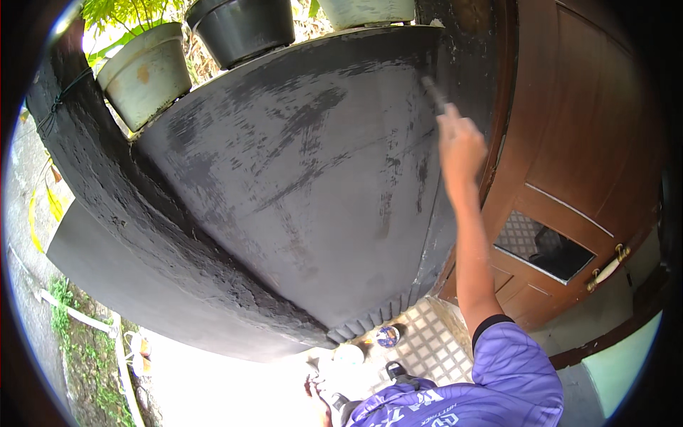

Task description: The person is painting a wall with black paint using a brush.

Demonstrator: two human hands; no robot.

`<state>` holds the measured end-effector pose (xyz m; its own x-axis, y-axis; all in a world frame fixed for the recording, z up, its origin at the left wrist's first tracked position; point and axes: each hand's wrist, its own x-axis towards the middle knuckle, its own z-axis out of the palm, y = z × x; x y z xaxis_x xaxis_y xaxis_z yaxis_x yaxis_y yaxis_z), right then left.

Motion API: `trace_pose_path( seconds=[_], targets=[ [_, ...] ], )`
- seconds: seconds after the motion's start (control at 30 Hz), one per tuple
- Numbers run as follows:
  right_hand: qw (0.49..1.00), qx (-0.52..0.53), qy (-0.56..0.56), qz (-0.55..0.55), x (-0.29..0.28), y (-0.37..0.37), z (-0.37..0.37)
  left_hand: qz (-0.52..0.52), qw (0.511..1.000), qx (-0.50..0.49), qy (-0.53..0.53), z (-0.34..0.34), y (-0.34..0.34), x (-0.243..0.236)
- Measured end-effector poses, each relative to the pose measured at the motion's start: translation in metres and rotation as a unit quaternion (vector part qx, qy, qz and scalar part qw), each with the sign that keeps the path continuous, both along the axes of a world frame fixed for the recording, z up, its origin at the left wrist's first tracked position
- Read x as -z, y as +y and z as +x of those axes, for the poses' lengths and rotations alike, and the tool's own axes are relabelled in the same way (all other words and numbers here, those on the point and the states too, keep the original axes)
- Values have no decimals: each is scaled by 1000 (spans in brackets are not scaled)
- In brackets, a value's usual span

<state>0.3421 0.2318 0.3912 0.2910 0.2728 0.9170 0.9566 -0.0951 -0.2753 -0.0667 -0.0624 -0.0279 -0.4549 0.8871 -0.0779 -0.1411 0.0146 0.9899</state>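
My right hand (462,146) is raised at the upper right of a dark grey wall panel (341,185), closed around the handle of a paintbrush (435,94). Motion blurs the brush, whose tip is at the wall near its top right corner. Grey paint covers much of the panel, with darker streaks and patches showing through. Low at the bottom, what looks like my left hand (314,390) hangs beside my body, washed out by glare; its fingers cannot be made out. On the floor by the wall's foot are a small paint can (388,336) and a white round container (348,354).
Potted plants in a whitish pot (146,77) and a black pot (242,32) line the wall's top. A rough dark pillar (163,220) borders it on the left. At right stands a brown door (569,128) with a handle (608,268). Below lies tiled floor (434,338).
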Motion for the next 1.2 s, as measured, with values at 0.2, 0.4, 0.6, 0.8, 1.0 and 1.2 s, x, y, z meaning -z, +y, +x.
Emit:
trace_pose_path(
  seconds=[0.2,0.4,0.6,0.8,1.0,1.2],
  targets=[
    [959,-160,-91,-216,204,-59,-170,28,998,-55,-6,-8,30,-14],
    [832,-348,30,-432,320,-131,-192,28,999,29,-9,-48,23,25],
    [936,-338,-45,-90,149,-95,-169,-4,1000,13,-19,-96,-4,12],
    [958,-232,-92,142,-15,-60,-230,-25,996,32,-75,-146,1,17],
    [954,-265,-132,-53,150,-64,-303,0,998,26,-63,-187,-2,24],
    [774,-361,-26,-519,423,-182,-298,-28,996,52,-70,-211,-15,37]
  ],
)
